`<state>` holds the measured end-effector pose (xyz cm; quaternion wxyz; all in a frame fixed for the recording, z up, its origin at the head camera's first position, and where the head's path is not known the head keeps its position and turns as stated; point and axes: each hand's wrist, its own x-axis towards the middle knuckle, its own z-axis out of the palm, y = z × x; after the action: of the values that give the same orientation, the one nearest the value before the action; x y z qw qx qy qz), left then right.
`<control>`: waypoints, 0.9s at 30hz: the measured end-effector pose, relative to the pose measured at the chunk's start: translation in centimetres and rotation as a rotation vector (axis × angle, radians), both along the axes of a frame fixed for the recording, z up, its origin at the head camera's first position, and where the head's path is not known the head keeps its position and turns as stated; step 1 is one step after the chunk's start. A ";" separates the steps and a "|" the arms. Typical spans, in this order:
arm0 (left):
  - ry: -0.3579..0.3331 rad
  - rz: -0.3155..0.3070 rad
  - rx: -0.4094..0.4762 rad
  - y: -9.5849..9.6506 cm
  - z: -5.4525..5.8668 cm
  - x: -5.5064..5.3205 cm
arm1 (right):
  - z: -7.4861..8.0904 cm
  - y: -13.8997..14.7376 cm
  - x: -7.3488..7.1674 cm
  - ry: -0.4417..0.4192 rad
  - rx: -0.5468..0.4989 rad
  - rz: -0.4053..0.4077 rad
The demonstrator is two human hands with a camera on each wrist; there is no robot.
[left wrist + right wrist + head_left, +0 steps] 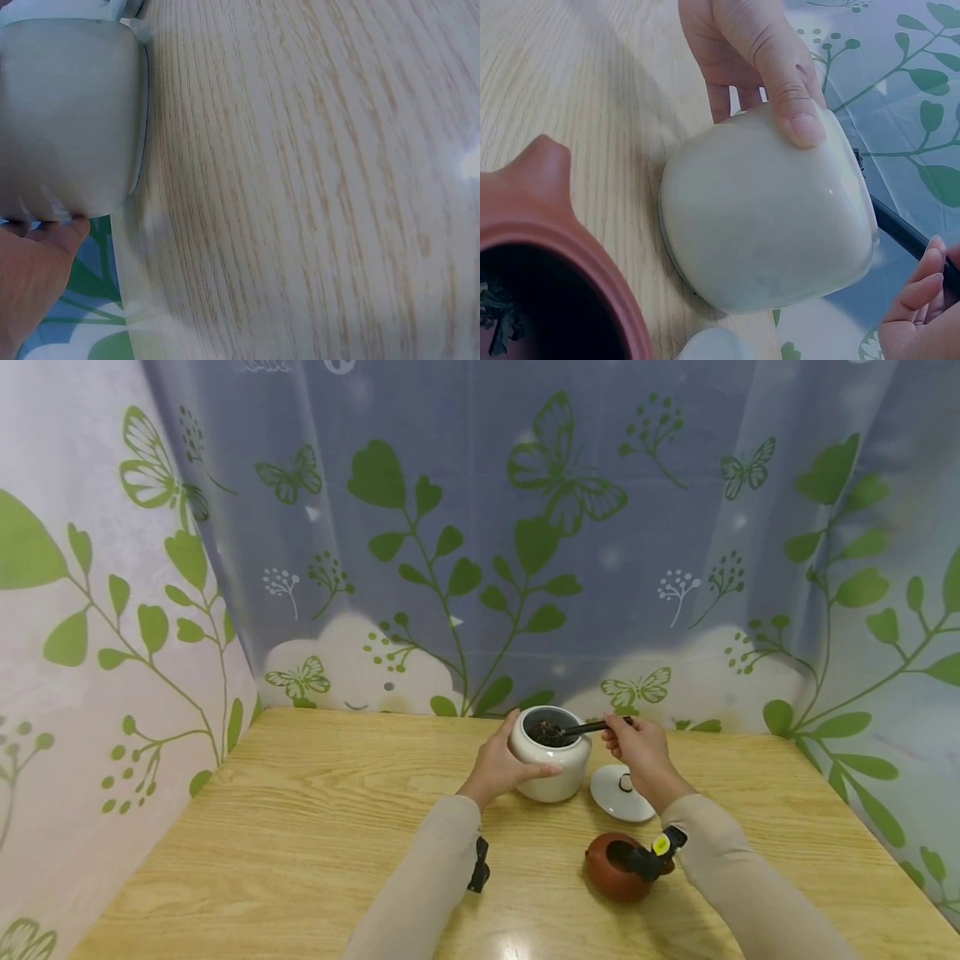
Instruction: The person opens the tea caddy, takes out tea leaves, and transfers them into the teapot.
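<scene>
A white ceramic jar [558,781] stands lidless on the table, with dark dried tea leaves [543,732] inside. My left hand [498,768] grips its left side, the thumb across the front; in the right wrist view that thumb lies on the jar's wall [765,217]. Between the fingertips and thumb of my right hand [639,753] is the handle of a slim black tea scoop [588,727]. The scoop slants over the rim, its far end among the leaves. Only the jar's side [71,112] and some left fingers show in the left wrist view.
The jar's white lid [611,795] lies right of it, partly behind my right wrist. Nearer, under my right forearm, sits a reddish-brown clay teapot [611,877] without a lid, some dark leaves [502,319] inside. A printed curtain [465,527] hangs behind the wooden table [300,827].
</scene>
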<state>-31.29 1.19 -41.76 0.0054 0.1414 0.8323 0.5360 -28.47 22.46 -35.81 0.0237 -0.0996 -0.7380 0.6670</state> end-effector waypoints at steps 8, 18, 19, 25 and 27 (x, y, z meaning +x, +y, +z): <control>-0.003 -0.001 0.007 -0.1 -0.2 -0.1 | 0.3 0.1 -0.3 0.015 -0.051 -0.027; 0.005 -0.010 0.011 0.1 -0.3 -0.4 | 1.4 1.7 0.4 0.023 -0.062 -0.007; 0.004 -0.010 0.013 0.1 -0.3 -0.4 | 1.5 1.9 0.6 0.024 -0.067 -0.006; 0.006 -0.007 0.021 0.1 -0.4 -0.4 | 2.1 3.3 1.4 0.035 -0.073 -0.018; 0.004 -0.006 0.023 0.0 -0.4 -0.3 | 2.2 3.8 1.8 0.042 -0.074 -0.018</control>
<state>-31.60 1.20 -42.16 0.0037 0.1452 0.8256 0.5453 -26.72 26.27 -33.61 0.0414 -0.0933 -0.7114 0.6953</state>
